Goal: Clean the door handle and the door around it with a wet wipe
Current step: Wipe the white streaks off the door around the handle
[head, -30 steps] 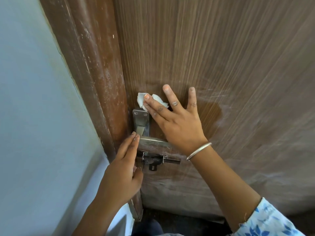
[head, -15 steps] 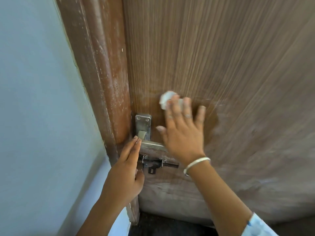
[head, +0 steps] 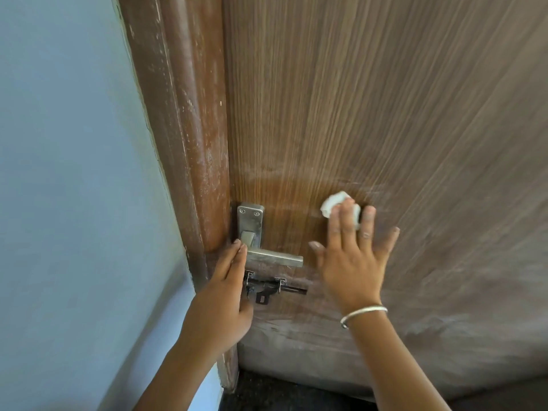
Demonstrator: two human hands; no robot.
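White wet wipe (head: 327,205) balled under straight, pressing fingers of right hand (head: 351,262), on door (head: 385,99) | door handle (head: 274,258) left of those fingers, left hand (head: 221,295) fingers straight against its base | advice: even pressure, overlapping strokes toward dull streaks (head: 430,203) right of fingers

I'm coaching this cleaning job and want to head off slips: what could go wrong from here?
1. The wet wipe is bunched small under the straight fingertips of the right hand and not gripped, so it could slip out mid-stroke.
2. The black slide bolt under the door handle has protruding parts that may snag or tear the wipe.
3. The left hand touches the handle's base, so that spot may get missed.
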